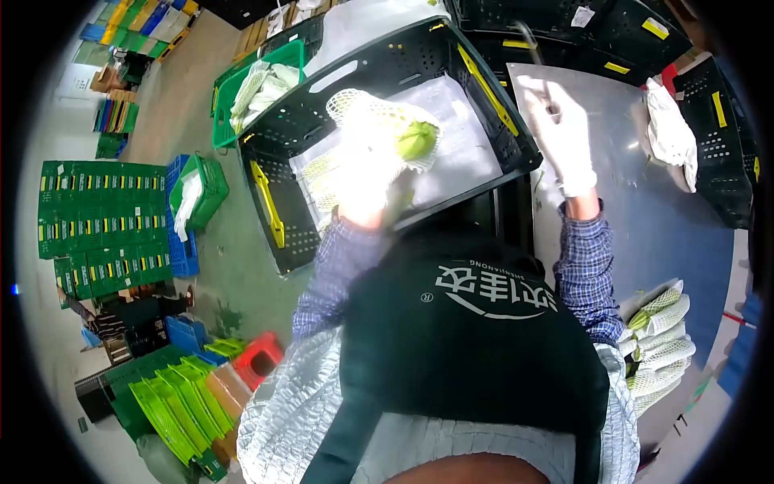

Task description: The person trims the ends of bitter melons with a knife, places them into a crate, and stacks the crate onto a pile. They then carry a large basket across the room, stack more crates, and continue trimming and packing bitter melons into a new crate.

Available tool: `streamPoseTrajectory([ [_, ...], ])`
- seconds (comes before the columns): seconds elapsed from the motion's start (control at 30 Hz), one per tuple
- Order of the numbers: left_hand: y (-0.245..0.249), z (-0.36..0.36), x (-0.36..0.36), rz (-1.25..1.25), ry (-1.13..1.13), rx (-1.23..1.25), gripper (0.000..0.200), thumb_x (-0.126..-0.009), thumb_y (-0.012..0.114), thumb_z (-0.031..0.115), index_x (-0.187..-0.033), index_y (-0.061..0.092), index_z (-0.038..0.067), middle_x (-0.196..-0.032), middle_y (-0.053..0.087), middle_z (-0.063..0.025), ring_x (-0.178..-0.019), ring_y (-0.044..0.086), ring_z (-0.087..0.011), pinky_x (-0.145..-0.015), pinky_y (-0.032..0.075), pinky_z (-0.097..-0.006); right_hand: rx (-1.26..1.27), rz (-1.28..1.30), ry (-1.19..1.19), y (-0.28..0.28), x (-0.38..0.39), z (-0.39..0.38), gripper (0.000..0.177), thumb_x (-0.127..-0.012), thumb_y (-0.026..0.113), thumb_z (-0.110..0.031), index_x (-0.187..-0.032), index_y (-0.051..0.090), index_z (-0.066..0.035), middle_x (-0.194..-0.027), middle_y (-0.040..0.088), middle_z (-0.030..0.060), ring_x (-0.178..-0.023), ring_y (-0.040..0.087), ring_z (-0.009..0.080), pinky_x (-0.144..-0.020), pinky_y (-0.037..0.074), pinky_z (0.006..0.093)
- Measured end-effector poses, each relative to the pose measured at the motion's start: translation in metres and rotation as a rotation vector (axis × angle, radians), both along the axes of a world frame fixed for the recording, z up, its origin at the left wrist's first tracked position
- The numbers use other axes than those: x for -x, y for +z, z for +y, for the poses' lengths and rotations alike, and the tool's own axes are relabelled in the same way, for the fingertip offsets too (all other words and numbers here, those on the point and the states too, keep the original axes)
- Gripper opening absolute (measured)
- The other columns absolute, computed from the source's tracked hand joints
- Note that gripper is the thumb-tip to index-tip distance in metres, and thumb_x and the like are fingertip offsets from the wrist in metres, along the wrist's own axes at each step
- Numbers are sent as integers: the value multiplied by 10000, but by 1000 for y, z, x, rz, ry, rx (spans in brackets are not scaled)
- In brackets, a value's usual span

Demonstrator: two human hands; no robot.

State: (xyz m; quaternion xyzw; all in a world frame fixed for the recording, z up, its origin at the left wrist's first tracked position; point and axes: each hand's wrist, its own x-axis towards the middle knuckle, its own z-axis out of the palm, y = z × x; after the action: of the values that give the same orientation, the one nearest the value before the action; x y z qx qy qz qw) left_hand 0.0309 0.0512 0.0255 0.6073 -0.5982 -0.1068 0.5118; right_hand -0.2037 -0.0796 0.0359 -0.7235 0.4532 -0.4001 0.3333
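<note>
My left hand (367,173), in a white glove and overexposed, is closed around a green vegetable (418,141) in a white foam net sleeve. It is over a black crate (383,60) lined with white sheet. Another netted piece (322,179) lies in the crate beside that hand. My right hand (563,133), also gloved in white, is raised over the grey table (597,234) to the right of the crate. Its fingers are curled around a thin knife-like tool (528,40) that points away from me; its handle is hidden in the fist.
Several netted vegetables (661,347) lie at the table's near right. White cloth-like material (671,133) hangs by a black crate (717,149) on the right. A green basket (222,121) with white netting adjoins the lined crate. Stacked green crates (105,218) stand far left.
</note>
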Motion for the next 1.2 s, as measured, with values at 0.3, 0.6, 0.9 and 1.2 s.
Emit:
streamPoseTrajectory([
  [0.3, -14, -17, -3, 619, -238, -129, 572, -960, 610, 135, -1460, 369, -1, -1459, 442, -156, -1330, 461, -267, -1093, 418, -383, -510, -172, 482, 12, -24, 41, 722, -776, 786, -154, -1405, 477, 17, -1323, 602, 151, -1173, 578, 159, -993, 473, 307],
  [0.6, -23, -56, 13, 1271, -550, -141, 561, -909, 648, 40, -1426, 430, 20, -1414, 506, -146, -1299, 501, -268, -1094, 427, -448, -1190, -1538, 588, -47, -12, 55, 566, -935, 579, -356, -1362, 498, 5, -1131, 638, 273, -806, 662, 342, -444, 468, 297],
  [0.9, 8, -92, 53, 1225, -647, -265, 488, -857, 740, 91, -1286, 533, -11, -1234, 629, -110, -1126, 610, -193, -1011, 474, -347, -634, -628, 256, -3, 24, 63, 670, -855, 713, -247, -1428, 456, -14, -1303, 599, 135, -1133, 590, 183, -900, 494, 286],
  [1.2, 12, -102, 92, 1056, -740, -375, 225, -906, 661, 91, -1102, 597, 0, -991, 641, -51, -868, 635, -120, -770, 534, -265, -745, -1191, 270, -30, 51, 85, 751, -852, 651, -298, -1461, 359, 31, -1301, 574, 244, -1095, 644, 325, -906, 561, 381],
])
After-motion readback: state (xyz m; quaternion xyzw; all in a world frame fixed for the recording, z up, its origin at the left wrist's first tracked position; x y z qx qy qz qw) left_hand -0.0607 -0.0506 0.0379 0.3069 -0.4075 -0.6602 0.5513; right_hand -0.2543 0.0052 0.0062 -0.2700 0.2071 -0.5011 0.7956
